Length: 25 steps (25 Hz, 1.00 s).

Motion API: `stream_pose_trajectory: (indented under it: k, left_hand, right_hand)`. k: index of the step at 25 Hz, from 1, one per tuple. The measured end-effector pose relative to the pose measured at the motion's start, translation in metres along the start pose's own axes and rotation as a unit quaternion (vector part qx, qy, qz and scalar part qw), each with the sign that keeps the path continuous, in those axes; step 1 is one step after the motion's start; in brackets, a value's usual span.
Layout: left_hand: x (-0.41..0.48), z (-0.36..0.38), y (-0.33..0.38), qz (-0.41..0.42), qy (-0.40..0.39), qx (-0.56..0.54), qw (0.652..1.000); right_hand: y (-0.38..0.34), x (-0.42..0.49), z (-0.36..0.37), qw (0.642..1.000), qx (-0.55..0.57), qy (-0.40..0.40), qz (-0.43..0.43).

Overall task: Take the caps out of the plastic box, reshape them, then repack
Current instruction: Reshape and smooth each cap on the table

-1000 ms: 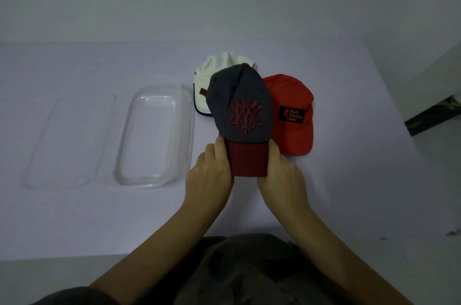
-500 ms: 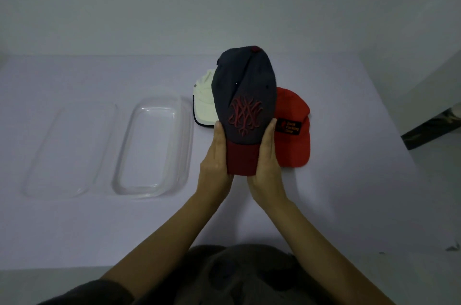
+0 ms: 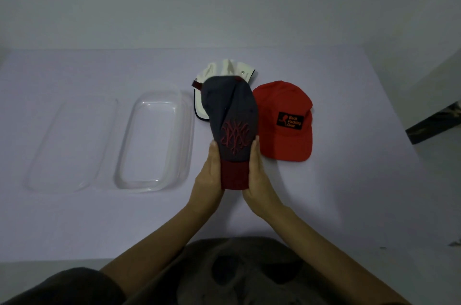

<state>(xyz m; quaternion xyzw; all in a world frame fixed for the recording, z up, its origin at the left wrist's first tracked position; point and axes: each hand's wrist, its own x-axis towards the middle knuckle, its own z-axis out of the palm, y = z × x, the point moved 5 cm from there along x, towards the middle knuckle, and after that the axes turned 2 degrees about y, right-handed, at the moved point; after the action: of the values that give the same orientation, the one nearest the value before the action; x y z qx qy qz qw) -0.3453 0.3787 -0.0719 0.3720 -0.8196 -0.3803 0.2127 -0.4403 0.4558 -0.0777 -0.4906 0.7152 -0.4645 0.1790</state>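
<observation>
Clear plastic box [image 3: 154, 140] sits open side up on the table [image 3: 349, 192], left of centre. It is a rounded rectangle with thin, glossy see-through walls. Its lid [image 3: 72, 142], same clear plastic but shallower, lies flat just beside it on the left. All three caps are outside the box.

Grey cap [image 3: 230, 115] is held up over the table, just right of the box, crown pointing away from the person. Matte grey fabric, panel seams visible, crown squeezed narrow and tall. Red embroidered emblem [image 3: 234, 136] on the front, dark red brim [image 3: 234, 175] at the near end, bent into a tight curve.

Left hand [image 3: 210, 175] and right hand [image 3: 257, 175] clamp the brim from either side, palms facing each other, thumbs straight along the cap's edges. The other fingers are hidden behind the cap.

Red cap [image 3: 287, 97] lies flat on the table, just right of the grey one, smooth cloth, brim towards the person. It has a black rectangular patch [image 3: 290, 120] with orange text "Back Packing Gear".

Cream cap [image 3: 224, 71] lies behind the grey cap and is partly hidden by it. It is crumpled, with dark edge trim.
</observation>
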Motion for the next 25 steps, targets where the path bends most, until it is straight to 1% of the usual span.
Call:
stream_pose_trajectory:
  k: [1,2,3,4,6,7,8,10,12,13,15,17,18,21,23,24,25]
  left_hand:
    - [-0.003,0.002,-0.01,-0.01,-0.012,0.035,0.999]
    - [-0.007,0.003,-0.015,0.013,0.0,0.074,0.997]
    - [-0.013,0.007,-0.027,0.055,-0.005,0.12,0.991]
    - [-0.023,0.013,-0.036,0.079,-0.039,0.158,0.983]
    - [-0.035,0.02,-0.05,0.065,-0.09,0.192,0.975]
    - [-0.038,0.023,-0.053,0.065,-0.099,0.185,0.976]
    - [-0.04,0.024,-0.052,0.069,-0.127,0.187,0.972]
    - [-0.042,0.023,-0.056,0.092,-0.146,0.197,0.965]
    - [-0.047,0.019,-0.061,0.059,-0.144,0.182,0.971]
    - [-0.051,0.017,-0.061,0.042,-0.156,0.165,0.973]
    - [-0.053,0.01,-0.06,0.035,-0.141,0.143,0.979]
    - [-0.045,0.002,-0.049,0.073,-0.108,0.129,0.983]
    - [-0.039,0.002,-0.039,0.091,-0.108,0.125,0.982]
    - [-0.013,0.019,0.005,0.152,-0.143,0.123,0.97]
    - [0.003,0.045,0.031,0.216,-0.176,0.146,0.949]
    - [0.012,0.058,0.039,0.231,-0.188,0.16,0.941]
    - [0.022,0.071,0.043,0.22,-0.199,0.166,0.941]
  right_hand:
    - [0.01,-0.005,0.006,0.999,-0.048,-0.005,0.011]
    - [0.019,-0.011,0.013,0.996,-0.086,-0.019,0.021]
    - [0.028,-0.019,0.023,0.992,-0.122,-0.031,0.029]
    - [0.033,-0.024,0.029,0.986,-0.161,-0.035,0.033]
    - [0.045,-0.034,0.037,0.974,-0.22,-0.038,0.034]
    - [0.052,-0.036,0.039,0.97,-0.233,-0.048,0.041]
    - [0.055,-0.039,0.038,0.968,-0.236,-0.07,0.053]
    - [0.056,-0.044,0.032,0.966,-0.217,-0.128,0.064]
    - [0.049,-0.047,0.024,0.963,-0.183,-0.185,0.072]
    - [0.046,-0.049,0.018,0.963,-0.174,-0.19,0.075]
    - [0.05,-0.054,0.001,0.967,-0.169,-0.167,0.094]
    - [0.064,-0.055,-0.02,0.968,-0.19,-0.112,0.12]
    - [0.072,-0.053,-0.031,0.966,-0.207,-0.084,0.132]
    - [0.092,-0.035,-0.059,0.954,-0.248,-0.023,0.169]
    - [0.099,-0.019,-0.077,0.944,-0.275,-0.004,0.181]
    - [0.104,-0.012,-0.084,0.939,-0.289,0.001,0.188]
    - [0.109,-0.006,-0.09,0.933,-0.301,0.005,0.197]
